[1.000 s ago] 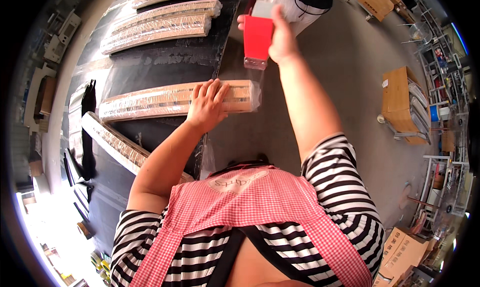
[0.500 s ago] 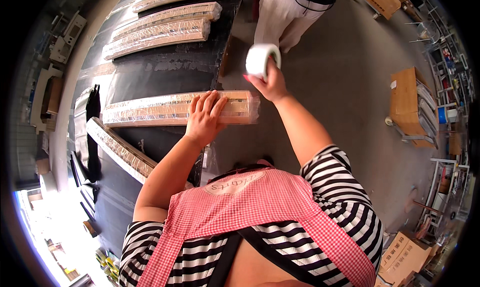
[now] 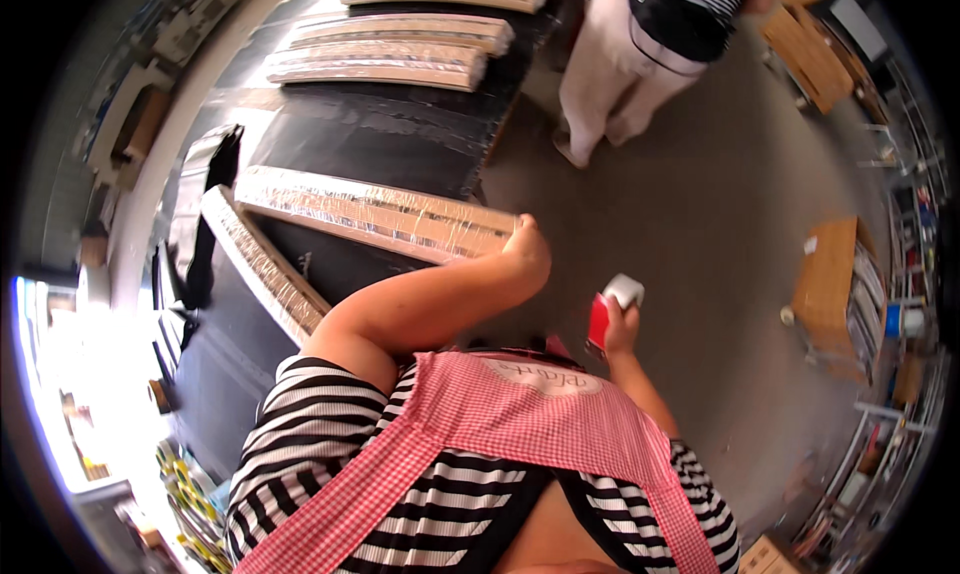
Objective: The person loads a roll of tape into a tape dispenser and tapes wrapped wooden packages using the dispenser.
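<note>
A long bundle of tan strips (image 3: 400,217) wrapped in clear film lies across the black table, its near right end reaching past the table edge. My left hand (image 3: 528,252) is bent round that end, closed against it; most of its fingers are hidden. Out to the right, over the floor, my right hand (image 3: 624,326) grips a tape dispenser (image 3: 600,319) with a red body and a white roll. A second wrapped bundle (image 3: 268,264) lies at an angle on the table, left of the first one.
More wrapped bundles (image 3: 380,64) lie farther up the black table (image 3: 340,124). Black strips of material (image 3: 215,189) rest at its left edge. A co-worker in pale trousers (image 3: 600,74) stands beyond the table's corner. At right is a cart with a cardboard box (image 3: 825,284).
My left hand has slid from the bundle's top to its right end, and the bundle is now slanted. My right hand has swung down toward me with the dispenser. The co-worker shows more fully.
</note>
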The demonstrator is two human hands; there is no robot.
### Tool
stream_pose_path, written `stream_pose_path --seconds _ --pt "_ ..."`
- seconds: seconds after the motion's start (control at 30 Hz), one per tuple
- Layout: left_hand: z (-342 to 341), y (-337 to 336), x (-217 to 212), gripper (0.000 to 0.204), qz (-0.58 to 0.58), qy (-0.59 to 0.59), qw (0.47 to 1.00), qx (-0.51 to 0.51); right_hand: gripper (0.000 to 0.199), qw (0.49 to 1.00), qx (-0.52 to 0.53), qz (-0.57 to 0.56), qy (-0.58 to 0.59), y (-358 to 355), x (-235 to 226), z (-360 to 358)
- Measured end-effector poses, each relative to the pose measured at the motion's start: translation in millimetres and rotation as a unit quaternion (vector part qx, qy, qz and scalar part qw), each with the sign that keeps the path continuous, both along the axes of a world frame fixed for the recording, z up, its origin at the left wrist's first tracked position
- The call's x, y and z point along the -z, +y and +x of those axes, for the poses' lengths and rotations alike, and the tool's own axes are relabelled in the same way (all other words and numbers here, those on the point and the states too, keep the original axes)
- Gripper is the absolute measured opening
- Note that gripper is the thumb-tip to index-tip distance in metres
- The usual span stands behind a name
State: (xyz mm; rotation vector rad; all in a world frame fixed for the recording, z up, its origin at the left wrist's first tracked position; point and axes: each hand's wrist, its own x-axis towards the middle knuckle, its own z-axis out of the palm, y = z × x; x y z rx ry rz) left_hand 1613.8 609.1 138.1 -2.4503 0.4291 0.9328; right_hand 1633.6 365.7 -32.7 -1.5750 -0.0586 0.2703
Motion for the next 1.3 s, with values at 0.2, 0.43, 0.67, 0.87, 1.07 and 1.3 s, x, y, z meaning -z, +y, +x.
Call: stream_pose_path --seconds 0.2,0.43,0.67,0.87,1.07,1.3 --pt "-81 63 -20 0.031 -0.086 -0.001 0.994 -0.075 0.039 0.996 0.036 -0.08 -0.003 -53 -3 -7" --pt "-153 168 -58 0.026 -0.452 -0.341 0.749 -0.343 0.044 0.991 0.023 -0.127 0.037 -33 -25 -10" --pt "-195 270 -40 0.082 -0.142 -0.452 0.58 -0.663 0.039 0.993 -0.09 -0.035 0.068 39 -53 -11" --pt "-184 279 -61 0.077 -0.191 -0.428 0.469 -0.749 0.034 0.992 -0.121 0.013 0.045 83 -94 -29" --pt "-167 301 -52 0.048 -0.073 -0.228 0.771 -0.59 0.03 0.986 -0.15 0.008 0.071 85 -102 -24" --pt "-213 276 -24 0.041 -0.08 -0.366 0.673 -0.638 0.028 0.991 -0.102 -0.025 0.078 42 -86 47"
